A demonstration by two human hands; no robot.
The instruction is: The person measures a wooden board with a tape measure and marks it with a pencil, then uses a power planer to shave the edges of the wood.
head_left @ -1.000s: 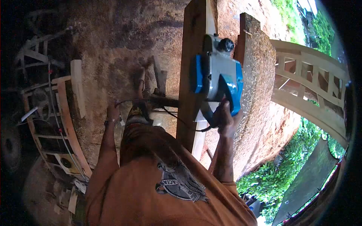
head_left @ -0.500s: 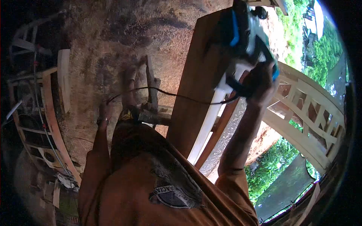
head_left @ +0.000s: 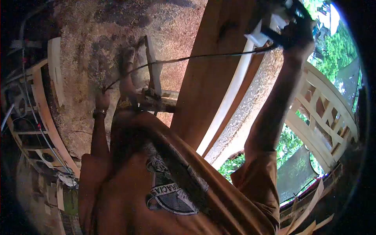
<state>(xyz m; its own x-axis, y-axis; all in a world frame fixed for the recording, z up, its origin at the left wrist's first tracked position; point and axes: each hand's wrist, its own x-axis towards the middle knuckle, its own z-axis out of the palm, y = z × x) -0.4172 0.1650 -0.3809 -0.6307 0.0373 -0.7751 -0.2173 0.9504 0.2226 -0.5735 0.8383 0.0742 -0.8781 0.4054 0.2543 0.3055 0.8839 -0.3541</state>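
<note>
In the upper right, my right hand (head_left: pixel 300 42) is wrapped round the rear handle of an electric planer (head_left: pixel 277 24), which has dark and pale parts and is blurred. The planer overlaps the far end of a long, wide wooden board (head_left: pixel 211 84). A black power cord (head_left: pixel 188 58) runs from the planer across the board. Its other end reaches my left hand (head_left: pixel 102 101), low on the left with fingers closed on the cord.
Shavings cover the ground (head_left: pixel 172 27). Below the board is a wooden support (head_left: pixel 166 101). Curved slatted wooden frames stand at right (head_left: pixel 325 113) and left (head_left: pixel 43 113). A pale plank (head_left: pixel 55 70) lies by the left frame, and greenery (head_left: pixel 338 51) shows beyond.
My right hand and the planer have moved farther up and right along the board. The cord is stretched straighter, and my left hand has risen slightly with it.
</note>
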